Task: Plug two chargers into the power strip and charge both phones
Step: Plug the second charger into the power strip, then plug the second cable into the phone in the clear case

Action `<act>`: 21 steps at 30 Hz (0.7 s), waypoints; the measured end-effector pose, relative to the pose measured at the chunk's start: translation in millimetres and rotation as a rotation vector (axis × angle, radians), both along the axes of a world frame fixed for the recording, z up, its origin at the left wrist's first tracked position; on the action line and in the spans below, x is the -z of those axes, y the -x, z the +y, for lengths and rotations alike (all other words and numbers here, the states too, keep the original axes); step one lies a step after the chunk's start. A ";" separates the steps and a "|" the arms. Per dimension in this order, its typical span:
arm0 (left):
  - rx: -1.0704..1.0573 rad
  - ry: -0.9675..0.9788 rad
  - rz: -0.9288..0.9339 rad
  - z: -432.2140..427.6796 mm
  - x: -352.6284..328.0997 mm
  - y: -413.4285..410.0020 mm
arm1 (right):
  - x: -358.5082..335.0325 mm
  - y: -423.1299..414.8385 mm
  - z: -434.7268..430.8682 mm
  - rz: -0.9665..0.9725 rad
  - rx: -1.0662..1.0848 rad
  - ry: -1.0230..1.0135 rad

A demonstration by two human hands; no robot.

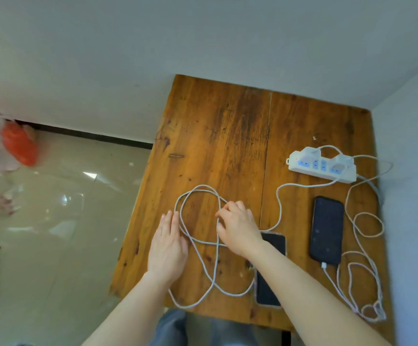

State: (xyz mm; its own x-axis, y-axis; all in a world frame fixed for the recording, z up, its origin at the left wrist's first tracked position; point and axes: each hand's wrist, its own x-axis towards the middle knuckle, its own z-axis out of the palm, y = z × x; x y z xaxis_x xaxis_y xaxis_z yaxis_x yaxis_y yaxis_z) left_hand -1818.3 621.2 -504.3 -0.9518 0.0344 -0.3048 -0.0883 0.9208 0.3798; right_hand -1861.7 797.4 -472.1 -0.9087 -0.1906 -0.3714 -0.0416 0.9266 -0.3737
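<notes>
Pinching a looped white cable (198, 216) with the right hand (237, 228), left hand (168, 245) flat and open (touching the loop), both phones (327, 229) plugged in.

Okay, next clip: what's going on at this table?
A person is tidying a looped charging cable on a wooden table. The right hand pinches it where the loops cross; the left hand lies flat beside the loop. Two chargers sit in the power strip. The right phone has its cable plugged in; the other phone is partly hidden by the right forearm, so its connection is unclear.
</notes>
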 end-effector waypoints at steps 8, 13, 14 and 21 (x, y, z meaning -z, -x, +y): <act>0.112 0.052 -0.140 -88.5 11.5 -55.6 | 24.7 -64.0 -103.9 -0.265 0.370 0.075; 0.147 0.038 -0.190 -97.2 16.1 -64.6 | 40.3 -79.0 -131.0 -0.165 0.625 0.100; 0.153 0.046 -0.199 -97.3 17.0 -64.2 | 41.9 -80.2 -132.1 -0.157 0.649 0.112; 0.056 0.052 -0.205 -83.7 14.3 -61.0 | 38.3 -110.3 -105.4 -0.260 0.854 0.240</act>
State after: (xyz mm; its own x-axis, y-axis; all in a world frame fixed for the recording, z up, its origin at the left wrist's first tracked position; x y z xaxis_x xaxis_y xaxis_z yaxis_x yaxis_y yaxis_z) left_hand -1757.2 537.6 -518.6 -0.8668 0.0642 -0.4945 -0.1073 0.9445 0.3106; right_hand -1751.4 692.0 -510.4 -0.6694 0.4078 -0.6210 0.7327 0.5003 -0.4613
